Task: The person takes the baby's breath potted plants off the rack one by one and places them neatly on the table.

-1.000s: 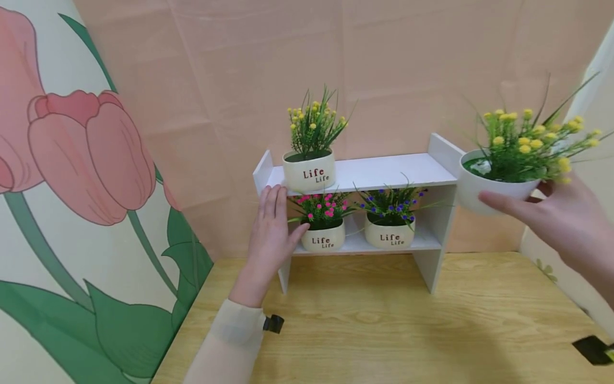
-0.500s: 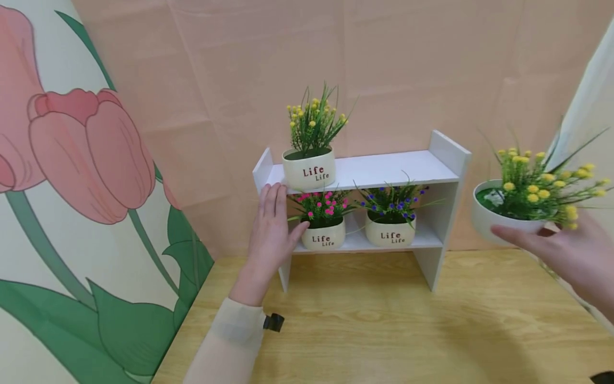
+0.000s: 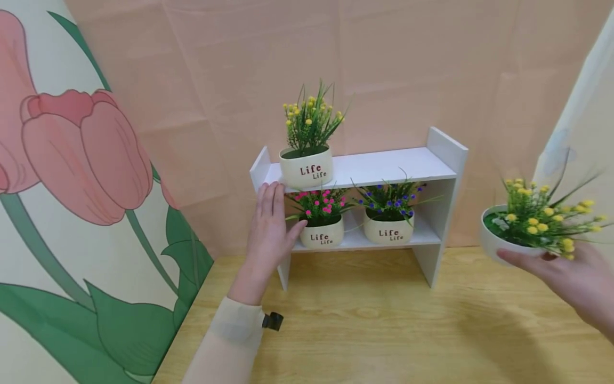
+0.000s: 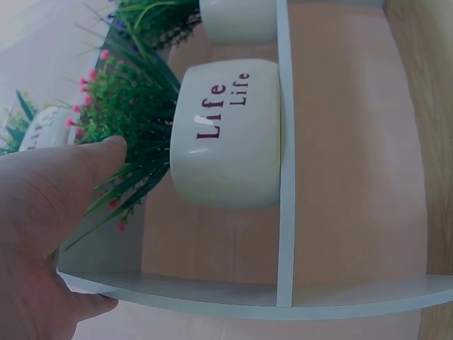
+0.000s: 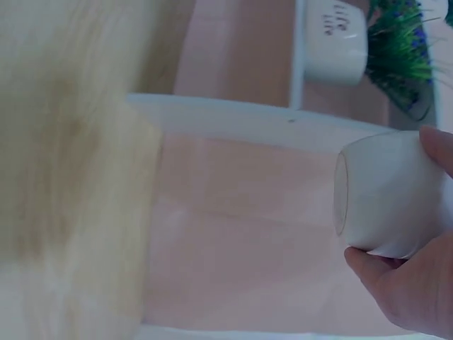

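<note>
My right hand [image 3: 571, 277] grips a white pot of yellow flowers [image 3: 508, 248] in the air, right of the white two-tier shelf [image 3: 393, 166]. In the right wrist view, thumb and fingers clasp that pot [image 5: 389, 191]. My left hand [image 3: 271, 229] rests with straight fingers against the left front edge of the top board. Just above its fingertips stands another pot of yellow flowers [image 3: 307, 169], marked "Life". On the lower board, a pot of pink flowers [image 3: 323, 236] sits beside the left thumb, and a pot of blue-purple flowers [image 3: 388, 229] stands to its right.
The shelf stands on a wood-grain table [image 3: 355, 330] before a pink cloth backdrop [image 3: 230, 80]. A tulip-printed panel [image 3: 86, 160] rises on the left. A pale wall [image 3: 585, 133] bounds the right side.
My right hand has lowered the held flower pot and moved it rightward, away from the shelf's right side. My left hand and the other pots have stayed in place.
</note>
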Demonstrator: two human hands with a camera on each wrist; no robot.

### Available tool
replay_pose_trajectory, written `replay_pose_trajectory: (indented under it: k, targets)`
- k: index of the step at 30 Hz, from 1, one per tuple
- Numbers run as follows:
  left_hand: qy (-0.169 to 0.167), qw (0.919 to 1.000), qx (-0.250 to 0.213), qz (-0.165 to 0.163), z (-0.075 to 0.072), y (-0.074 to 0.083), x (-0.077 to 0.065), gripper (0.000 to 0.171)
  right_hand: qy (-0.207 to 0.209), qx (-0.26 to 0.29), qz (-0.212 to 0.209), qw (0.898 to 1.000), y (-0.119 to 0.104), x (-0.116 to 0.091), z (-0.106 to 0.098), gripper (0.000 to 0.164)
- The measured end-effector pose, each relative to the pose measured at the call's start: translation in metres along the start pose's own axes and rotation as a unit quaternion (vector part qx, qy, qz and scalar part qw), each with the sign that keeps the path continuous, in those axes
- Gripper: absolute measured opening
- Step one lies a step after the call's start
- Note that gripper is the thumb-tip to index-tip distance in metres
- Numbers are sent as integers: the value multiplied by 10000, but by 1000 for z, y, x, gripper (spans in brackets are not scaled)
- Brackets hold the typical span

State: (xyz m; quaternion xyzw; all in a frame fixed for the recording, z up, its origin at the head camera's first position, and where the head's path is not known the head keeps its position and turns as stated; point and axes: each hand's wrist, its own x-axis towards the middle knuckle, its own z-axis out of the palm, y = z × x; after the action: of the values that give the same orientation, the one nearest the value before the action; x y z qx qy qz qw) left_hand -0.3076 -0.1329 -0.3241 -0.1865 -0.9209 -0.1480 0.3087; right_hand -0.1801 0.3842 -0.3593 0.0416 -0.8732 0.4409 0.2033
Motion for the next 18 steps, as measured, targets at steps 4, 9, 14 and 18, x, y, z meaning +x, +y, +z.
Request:
replay_pose_trajectory:
  k: [4, 9, 14, 18]
  targets:
    - [-42, 10000, 39, -8, 0, 0, 0, 105, 69, -122, -191, 9997, 21, -5, 3, 84]
    - [-54, 10000, 76, -4, 1, -1, 0, 104, 118, 5, -395, 9991, 45, -10, 7, 78]
    - [61, 9999, 61, 61, 3, -1, 0, 103, 188, -80, -238, 9995, 65, -17, 12, 72]
    - [126, 9999, 46, 89, 3, -1, -1, 103, 161, -99, -146, 9997, 79, -22, 16, 70]
